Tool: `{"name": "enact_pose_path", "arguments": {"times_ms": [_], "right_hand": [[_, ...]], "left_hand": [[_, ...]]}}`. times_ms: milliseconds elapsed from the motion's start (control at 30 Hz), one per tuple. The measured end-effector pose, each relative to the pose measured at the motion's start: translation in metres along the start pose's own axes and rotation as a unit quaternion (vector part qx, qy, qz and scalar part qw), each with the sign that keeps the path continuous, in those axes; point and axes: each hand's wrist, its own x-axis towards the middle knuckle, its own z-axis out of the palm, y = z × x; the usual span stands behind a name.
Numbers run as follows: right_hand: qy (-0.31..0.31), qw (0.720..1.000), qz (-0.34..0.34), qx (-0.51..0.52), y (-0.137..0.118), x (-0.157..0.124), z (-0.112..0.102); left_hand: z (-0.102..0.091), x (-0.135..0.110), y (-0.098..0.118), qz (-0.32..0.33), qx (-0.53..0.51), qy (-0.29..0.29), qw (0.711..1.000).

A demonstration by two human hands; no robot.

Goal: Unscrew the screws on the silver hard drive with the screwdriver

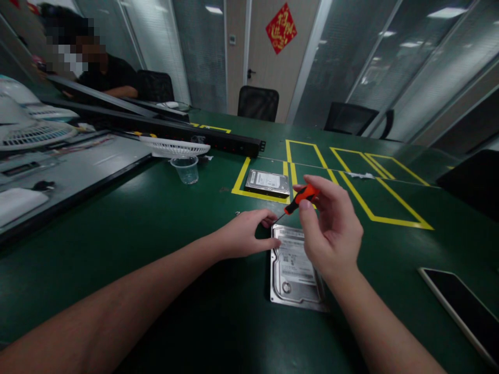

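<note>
While the right hand (333, 223) closes thumb and fingers around the orange-and-black handle of a screwdriver (306, 194), the near hard drive (294, 267) lies flat on the green table (187, 322), just below it at about seven o'clock from that hand. The screwdriver slants down toward seven or eight o'clock, its thin shaft ending at the drive's eleven o'clock corner; whether the tip sits in a screw is too small to tell. The left hand (247, 235) is partly open, a clear gap between its thumb and bent fingers, with the drive at about four o'clock from it. Its thumb rests on the drive's left edge, and its fingertips reach beside the screwdriver's tip; I cannot tell whether they touch the shaft. From the near drive, a second hard drive (268, 180) lies at eleven o'clock, inside a yellow tape outline (240, 176), apart from both hands. A clear plastic cup (187, 170) stands at ten o'clock, well apart, and a phone (463, 311) lies between three and four o'clock, beyond the right forearm.
</note>
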Motion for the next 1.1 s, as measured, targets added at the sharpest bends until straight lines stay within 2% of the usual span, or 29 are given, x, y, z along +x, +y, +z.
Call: {"name": "enact_pose_path", "arguments": {"times_ms": [100, 267, 500, 733, 967, 1100], "right_hand": [[-0.01, 1.0, 0.005, 0.016, -0.0013, -0.0008, 0.0007], [0.028, 0.999, -0.018, -0.026, 0.0025, 0.0006, 0.002], [-0.003, 1.0, 0.009, 0.021, -0.0031, -0.0013, 0.0013], [0.037, 0.998, -0.011, -0.05, 0.0031, -0.0011, 0.0026], [0.0, 1.0, 0.016, 0.015, 0.001, -0.0037, 0.0045], [0.021, 0.999, -0.001, -0.035, 0.0028, -0.0017, 0.0043]], "left_hand": [[-0.0004, -0.0001, 0.0008, 0.003, -0.004, 0.0, 1.0], [-0.0003, -0.0003, 0.0015, -0.001, 0.005, 0.003, 1.0], [-0.0002, -0.0007, 0.0013, 0.001, 0.0, 0.003, 1.0], [-0.0007, -0.0009, 0.0025, 0.0, 0.0, 0.001, 1.0], [-0.0004, -0.0003, 0.002, 0.005, 0.0, 0.002, 1.0], [0.0002, 0.0001, -0.0001, 0.008, 0.001, 0.004, 1.0]]}}
